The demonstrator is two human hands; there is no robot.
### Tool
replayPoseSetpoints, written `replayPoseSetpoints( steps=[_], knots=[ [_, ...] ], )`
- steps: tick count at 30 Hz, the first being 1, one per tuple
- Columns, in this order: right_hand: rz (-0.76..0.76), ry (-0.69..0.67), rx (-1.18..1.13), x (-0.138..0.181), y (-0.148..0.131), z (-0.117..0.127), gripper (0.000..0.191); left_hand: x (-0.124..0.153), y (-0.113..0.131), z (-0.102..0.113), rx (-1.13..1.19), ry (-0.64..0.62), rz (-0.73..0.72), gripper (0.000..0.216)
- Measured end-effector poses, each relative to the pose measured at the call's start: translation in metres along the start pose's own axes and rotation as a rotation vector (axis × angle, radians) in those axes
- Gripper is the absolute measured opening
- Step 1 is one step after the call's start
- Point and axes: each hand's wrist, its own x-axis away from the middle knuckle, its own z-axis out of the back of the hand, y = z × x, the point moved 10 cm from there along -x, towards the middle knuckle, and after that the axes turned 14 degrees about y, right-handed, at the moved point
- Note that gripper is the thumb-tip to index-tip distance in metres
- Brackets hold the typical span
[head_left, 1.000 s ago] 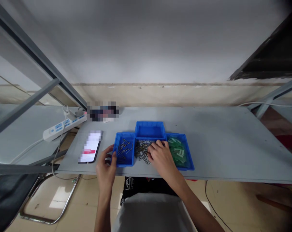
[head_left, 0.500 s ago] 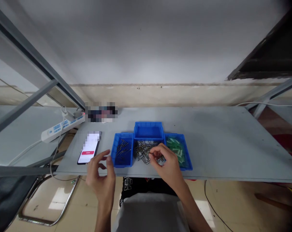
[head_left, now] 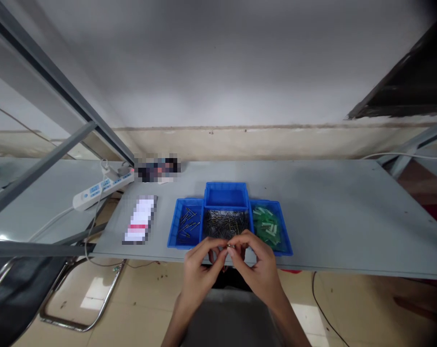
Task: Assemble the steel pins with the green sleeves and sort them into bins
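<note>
Both hands are meeting in the middle, just over the near edge of the counter. The left hand is coming up from the left, with its thumb and first finger pointing in at the other hand. The right hand is doing the same from the other side, so the two are looking nearly like a mirror. Both wrists are bending inward, and the arms are spreading out below the edge. The fingertips are pinching a small shiny piece between them, and both hands are sharing it. It is too small for me to tell its shape. The other fingers are curling in behind, and I cannot tell if they are touching anything.

Right behind the fingers, the middle box is holding a big pile of metal pins. The left blue box is sitting beside it near the same edge, with a few loose pins lying inside. The right blue box is holding green stuff with pale sticks. The back blue box is standing behind the pile, farther from the near edge. A phone is lying toward the near left corner, and a blurry thing is sitting at the far left corner.
</note>
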Motion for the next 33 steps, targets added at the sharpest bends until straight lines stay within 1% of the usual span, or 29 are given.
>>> replayPoseSetpoints(
  steps=[5, 10, 13, 23, 33],
  knots=[
    [-0.005, -0.021, 0.004, 0.001, 0.002, -0.002, 0.011, -0.004, -0.004, 0.001, -0.013, -0.003, 0.034, 0.008],
    [-0.029, -0.019, -0.004, 0.006, 0.008, -0.004, 0.018, -0.001, -0.012, -0.002, -0.021, 0.004, 0.052, 0.01],
    [-0.015, -0.002, 0.009, 0.007, 0.01, -0.003, 0.018, 0.0, -0.016, -0.004, -0.021, 0.014, 0.061, 0.011],
    [-0.031, -0.005, 0.015, 0.007, 0.015, -0.003, 0.016, -0.003, -0.014, 0.0, -0.032, 0.034, 0.056, 0.012],
    [-0.018, 0.004, 0.046, 0.007, 0.014, 0.003, 0.012, -0.001, -0.016, -0.003, -0.046, 0.025, 0.053, 0.012]
  ],
)
